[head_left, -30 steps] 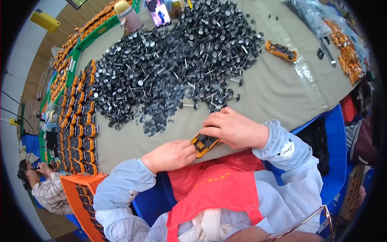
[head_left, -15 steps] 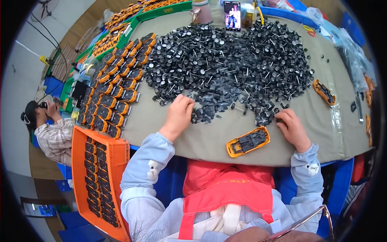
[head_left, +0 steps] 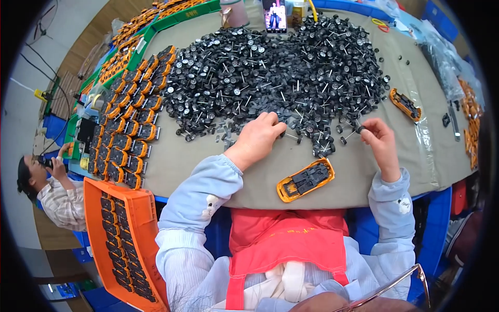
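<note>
My left hand [head_left: 260, 139] reaches over the front edge of the heap of black toy wheels [head_left: 234, 78], fingers bent together; anything in them is hidden. Beside its fingertips lies a wheel axle [head_left: 292, 137], two black wheels on a metal rod. My right hand [head_left: 381, 144] pinches a second wheel axle [head_left: 351, 134] at its right-hand wheel, by the heap's right front. Between my hands and nearer to me, an orange toy car [head_left: 306, 180] lies with its black underside up and no wheels visible on it.
Rows of orange car bodies [head_left: 127, 132] cover the table's left side. An orange crate [head_left: 148, 223] with more cars stands at the left. A single car [head_left: 405, 105] lies at the right. A phone [head_left: 275, 16] stands behind the heap. A person [head_left: 60, 192] sits far left.
My left hand has moved right, toward the axle in front of the heap. My right hand has lifted its fingers around a wheel axle. The whole view has shifted slightly.
</note>
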A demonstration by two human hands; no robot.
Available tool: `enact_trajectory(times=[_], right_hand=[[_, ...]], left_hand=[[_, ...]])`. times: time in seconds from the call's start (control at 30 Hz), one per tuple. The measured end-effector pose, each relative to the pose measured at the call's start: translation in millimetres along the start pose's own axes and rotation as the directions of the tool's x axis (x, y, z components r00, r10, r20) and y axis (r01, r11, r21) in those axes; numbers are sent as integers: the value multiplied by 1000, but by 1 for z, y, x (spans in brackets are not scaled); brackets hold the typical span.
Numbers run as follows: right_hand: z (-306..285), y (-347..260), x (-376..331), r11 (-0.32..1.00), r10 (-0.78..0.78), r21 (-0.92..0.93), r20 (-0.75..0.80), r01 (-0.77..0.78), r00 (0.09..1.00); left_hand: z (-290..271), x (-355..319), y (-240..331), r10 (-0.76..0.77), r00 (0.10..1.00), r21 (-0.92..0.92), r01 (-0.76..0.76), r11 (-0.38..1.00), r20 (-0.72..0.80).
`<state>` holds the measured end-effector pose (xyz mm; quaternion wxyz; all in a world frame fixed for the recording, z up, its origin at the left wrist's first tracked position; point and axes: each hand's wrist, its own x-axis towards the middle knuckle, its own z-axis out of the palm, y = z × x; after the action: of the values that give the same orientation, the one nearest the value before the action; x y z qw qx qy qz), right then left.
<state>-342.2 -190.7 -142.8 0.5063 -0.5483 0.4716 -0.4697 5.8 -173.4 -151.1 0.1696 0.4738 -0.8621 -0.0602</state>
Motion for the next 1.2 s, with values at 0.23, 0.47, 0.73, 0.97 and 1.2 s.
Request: enact_trajectory(times=[0.23, 0.47, 0.73, 0.97, 1.2], right_hand=[[16, 2, -37, 991, -25, -124, 178, 47, 984], [16, 17, -42, 995, -62, -63, 142, 71, 988], [16, 17, -53, 957, -142, -208, 268, 201, 953], [39, 10, -74, 986, -70, -119, 344, 118, 936], [45, 8, -81, 961, -186, -133, 332, 242, 925]], left_hand=[[16, 4, 10, 111, 993, 18, -111, 994, 27], [-2, 36, -43, -291, 908, 116, 338, 934, -303], [-13, 44, -76, -300, 948, 336, 319, 886, -108], [-41, 11, -84, -194, 717, -25, 239, 971, -670], [-37, -98, -15, -484, 759, -348, 354, 868, -436]])
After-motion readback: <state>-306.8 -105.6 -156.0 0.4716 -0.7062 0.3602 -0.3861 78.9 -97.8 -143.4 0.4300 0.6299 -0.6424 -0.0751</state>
